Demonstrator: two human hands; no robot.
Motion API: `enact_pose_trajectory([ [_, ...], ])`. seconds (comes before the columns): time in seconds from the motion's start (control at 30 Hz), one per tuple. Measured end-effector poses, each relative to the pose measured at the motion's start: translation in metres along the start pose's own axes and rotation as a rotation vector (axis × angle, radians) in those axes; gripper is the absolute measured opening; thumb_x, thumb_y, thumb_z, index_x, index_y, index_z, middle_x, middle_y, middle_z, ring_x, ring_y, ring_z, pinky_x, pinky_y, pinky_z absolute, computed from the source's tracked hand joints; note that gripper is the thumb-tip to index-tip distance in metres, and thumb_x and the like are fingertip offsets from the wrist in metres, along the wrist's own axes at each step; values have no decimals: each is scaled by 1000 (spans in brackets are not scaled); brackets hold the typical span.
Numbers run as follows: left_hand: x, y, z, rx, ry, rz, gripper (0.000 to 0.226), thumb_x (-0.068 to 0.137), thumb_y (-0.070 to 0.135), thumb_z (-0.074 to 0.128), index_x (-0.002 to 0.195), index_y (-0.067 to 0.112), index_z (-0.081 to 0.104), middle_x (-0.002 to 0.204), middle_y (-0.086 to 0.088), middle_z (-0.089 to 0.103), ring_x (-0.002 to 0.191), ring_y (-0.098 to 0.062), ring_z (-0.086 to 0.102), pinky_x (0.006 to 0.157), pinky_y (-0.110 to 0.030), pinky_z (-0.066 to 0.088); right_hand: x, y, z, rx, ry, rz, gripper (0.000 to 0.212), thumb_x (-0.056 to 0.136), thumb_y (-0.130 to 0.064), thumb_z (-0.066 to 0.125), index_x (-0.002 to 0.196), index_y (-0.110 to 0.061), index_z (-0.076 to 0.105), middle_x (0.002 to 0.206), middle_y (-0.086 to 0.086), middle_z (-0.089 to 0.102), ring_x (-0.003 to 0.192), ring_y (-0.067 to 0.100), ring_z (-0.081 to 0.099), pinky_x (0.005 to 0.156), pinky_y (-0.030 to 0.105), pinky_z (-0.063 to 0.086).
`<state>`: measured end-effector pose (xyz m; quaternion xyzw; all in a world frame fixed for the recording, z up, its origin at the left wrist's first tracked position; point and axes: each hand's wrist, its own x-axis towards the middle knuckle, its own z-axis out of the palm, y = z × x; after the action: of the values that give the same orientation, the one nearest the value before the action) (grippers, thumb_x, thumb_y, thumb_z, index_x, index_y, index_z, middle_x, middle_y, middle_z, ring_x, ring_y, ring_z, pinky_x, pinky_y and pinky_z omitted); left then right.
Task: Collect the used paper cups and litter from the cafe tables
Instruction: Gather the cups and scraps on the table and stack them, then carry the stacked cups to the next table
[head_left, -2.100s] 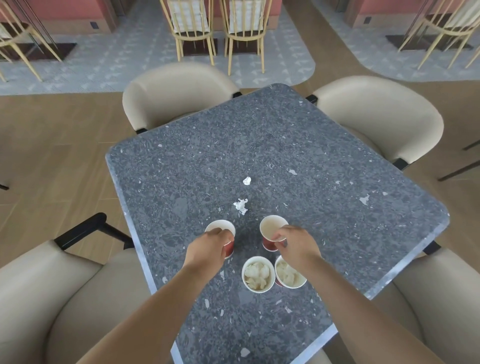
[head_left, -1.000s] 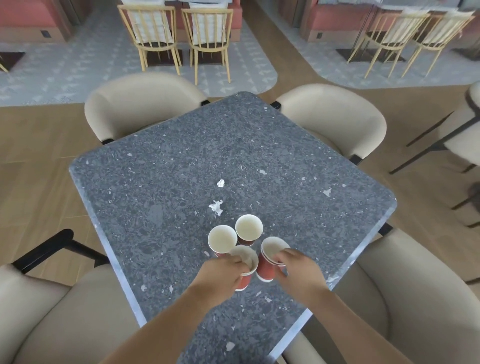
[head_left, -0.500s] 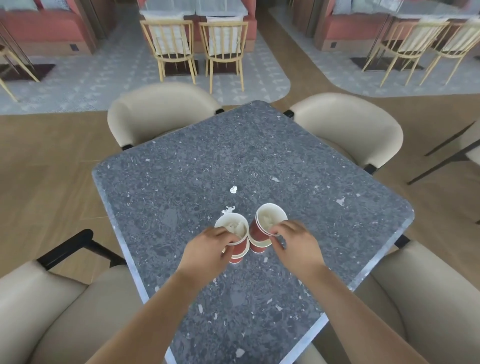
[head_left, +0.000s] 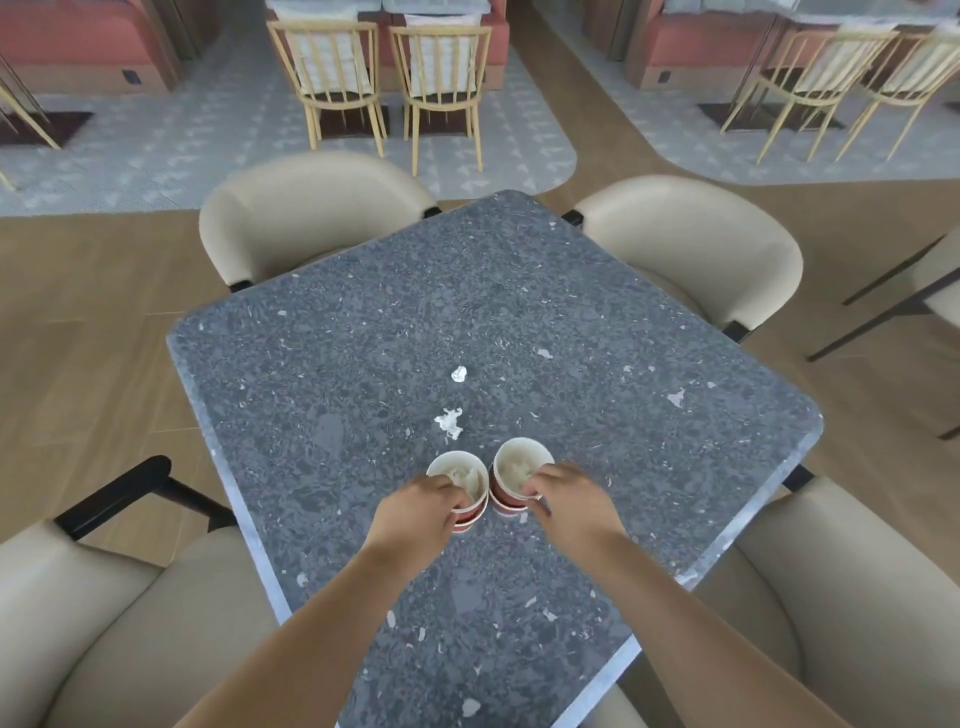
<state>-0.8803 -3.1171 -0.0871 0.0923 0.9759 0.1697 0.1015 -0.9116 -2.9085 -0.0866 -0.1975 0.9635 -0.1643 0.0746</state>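
Note:
Two short stacks of red paper cups stand side by side on the dark speckled table (head_left: 363, 322). Each top cup holds crumpled white paper. My left hand (head_left: 415, 512) grips the rim of the left cup stack (head_left: 464, 480). My right hand (head_left: 569, 501) grips the rim of the right cup stack (head_left: 514, 467). A crumpled white paper scrap (head_left: 449, 422) lies just beyond the cups, and a smaller paper ball (head_left: 458, 373) lies farther out toward the table's middle.
Beige padded chairs (head_left: 306, 208) surround the table on all sides, one (head_left: 691, 234) at the far right corner. Wooden chairs (head_left: 332, 78) and red booths stand in the background. The table's near right edge (head_left: 691, 577) is close to my right arm.
The four separate cups have been nested into two stacks of two, the paper-filled cups on top. Both hands moved up the table with them and still hold the rims.

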Motion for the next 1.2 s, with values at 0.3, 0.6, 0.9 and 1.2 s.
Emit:
enact_pose_trajectory([
  [0.3, -2, -18, 5, 26, -50, -4, 24, 89, 27, 52, 111, 33, 60, 119, 13, 57, 115, -12, 48, 86, -30, 48, 11, -11, 18, 6, -142, -65, 20, 88, -18, 52, 105, -16, 63, 112, 3, 61, 110, 23, 48, 88, 31, 44],
  [0.6, 25, -28, -16, -111, 132, -50, 17, 83, 36, 61, 99, 35, 62, 101, 15, 61, 93, -8, 59, 65, -22, 44, 44, -12, 4, 64, -58, -64, 26, 88, -28, 56, 110, -17, 63, 116, -1, 59, 111, 16, 50, 88, 28, 42],
  [0.9, 81, -49, -24, -134, 93, -86, 22, 87, 37, 56, 107, 31, 59, 107, 11, 60, 91, -11, 59, 64, -26, 48, 103, -4, 7, 136, -32, -30, 23, 87, -31, 57, 108, -22, 61, 112, -6, 60, 107, 15, 52, 81, 29, 45],
  [1.2, 149, -77, 8, -203, -42, -179, 35, 87, 32, 57, 121, 28, 50, 126, 5, 49, 105, -17, 56, 73, -31, 48, 187, 28, 30, 193, -90, 52, 28, 87, -28, 58, 115, -23, 57, 120, -6, 55, 99, 14, 56, 81, 30, 47],
])
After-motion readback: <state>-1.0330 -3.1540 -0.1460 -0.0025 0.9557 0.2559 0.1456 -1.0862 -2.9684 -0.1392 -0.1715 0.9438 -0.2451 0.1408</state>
